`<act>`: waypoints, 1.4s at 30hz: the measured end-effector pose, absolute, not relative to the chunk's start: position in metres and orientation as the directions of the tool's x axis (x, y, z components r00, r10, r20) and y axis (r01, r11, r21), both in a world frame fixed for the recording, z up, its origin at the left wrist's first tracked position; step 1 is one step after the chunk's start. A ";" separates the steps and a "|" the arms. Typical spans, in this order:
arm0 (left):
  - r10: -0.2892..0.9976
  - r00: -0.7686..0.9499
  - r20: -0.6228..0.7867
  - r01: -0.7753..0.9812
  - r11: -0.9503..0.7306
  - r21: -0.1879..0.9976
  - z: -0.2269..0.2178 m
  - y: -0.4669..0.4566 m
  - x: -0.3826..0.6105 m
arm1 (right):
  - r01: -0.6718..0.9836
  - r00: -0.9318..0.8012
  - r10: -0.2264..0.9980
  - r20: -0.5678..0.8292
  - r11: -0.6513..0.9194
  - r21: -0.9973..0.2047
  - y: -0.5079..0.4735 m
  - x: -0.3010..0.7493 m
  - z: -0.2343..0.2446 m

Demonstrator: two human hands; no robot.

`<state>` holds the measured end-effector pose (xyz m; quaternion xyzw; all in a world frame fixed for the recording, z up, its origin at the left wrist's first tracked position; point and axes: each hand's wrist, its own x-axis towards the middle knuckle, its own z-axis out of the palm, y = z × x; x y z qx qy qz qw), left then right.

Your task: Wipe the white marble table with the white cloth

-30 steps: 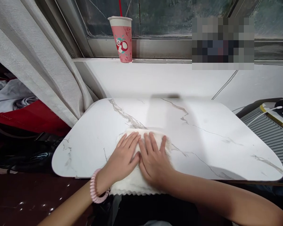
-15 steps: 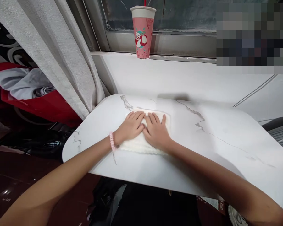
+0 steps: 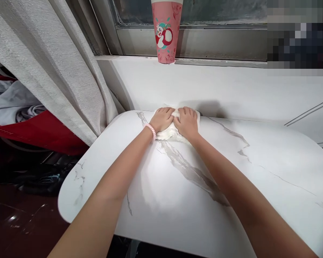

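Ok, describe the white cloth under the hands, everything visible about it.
The white cloth looks like soft, fluffy towelling, bunched and crumpled rather than flat. It lies at the far edge of the marble-look table, near the wall. The left hand and right hand press down on it side by side, covering most of it.

Glossy, smooth marble-look table top (image 3: pixel 231 179), white with grey veins, catching soft reflections. Fluffy white terry cloth (image 3: pixel 172 132), nubbly and matt, under both hands; coiled pink plastic band (image 3: pixel 151 130) on the left wrist. Coarse-woven grey curtain (image 3: pixel 43 64), matt; printed pink paper cup (image 3: pixel 166 32), slightly sheeny; dull brushed-metal window frame (image 3: pixel 218 43) above a smooth painted white sill (image 3: pixel 218 86).
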<state>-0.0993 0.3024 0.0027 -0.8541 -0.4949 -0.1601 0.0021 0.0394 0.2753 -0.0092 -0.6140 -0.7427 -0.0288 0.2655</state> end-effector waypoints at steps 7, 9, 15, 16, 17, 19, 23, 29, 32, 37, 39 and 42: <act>0.842 0.467 0.271 0.843 -0.516 0.152 0.002 0.326 -0.099 | 0.971 -0.053 0.906 0.421 0.145 -0.189 0.298 0.035 -0.013; 0.834 0.478 0.276 0.833 -0.530 0.158 0.000 0.327 -0.100 | 0.975 -0.051 0.907 0.417 0.136 -0.178 0.301 0.035 -0.015; 0.831 0.481 0.279 0.822 -0.538 0.187 0.000 0.327 -0.115 | 0.975 -0.040 0.897 0.439 0.130 -0.178 0.307 0.023 -0.019; 0.836 0.473 0.277 0.826 -0.531 0.190 0.000 0.327 -0.121 | 0.974 -0.051 0.900 0.433 0.140 -0.178 0.308 0.018 -0.019; 0.841 0.465 0.277 0.830 -0.523 0.192 0.000 0.328 -0.128 | 0.972 -0.066 0.900 0.430 0.156 -0.177 0.309 0.011 -0.019; 0.852 0.444 0.278 0.843 -0.503 0.193 0.000 0.329 -0.144 | 0.965 -0.105 0.892 0.439 0.199 -0.174 0.311 -0.004 -0.019; 0.869 0.404 0.286 0.869 -0.462 0.176 -0.001 0.332 -0.170 | 0.951 -0.142 0.870 0.472 0.252 -0.178 0.316 -0.028 -0.019; 0.878 0.388 0.280 0.882 -0.442 0.164 -0.002 0.329 -0.172 | 0.950 -0.150 0.884 0.444 0.252 -0.182 0.314 -0.032 -0.018; 0.880 0.381 0.284 0.884 -0.436 0.165 -0.002 0.321 -0.171 | 0.946 -0.157 0.870 0.468 0.268 -0.180 0.305 -0.031 -0.017; 0.857 0.425 0.292 0.862 -0.481 0.158 -0.002 0.289 -0.180 | 0.934 -0.191 0.852 0.487 0.311 -0.178 0.269 -0.036 -0.015; 0.844 0.445 0.298 0.850 -0.503 0.155 -0.002 0.268 -0.187 | 0.928 -0.198 0.860 0.471 0.319 -0.191 0.246 -0.039 -0.014; 0.832 0.471 0.294 0.839 -0.526 0.143 -0.001 0.229 -0.197 | 0.917 -0.204 0.873 0.442 0.329 -0.227 0.204 -0.044 -0.012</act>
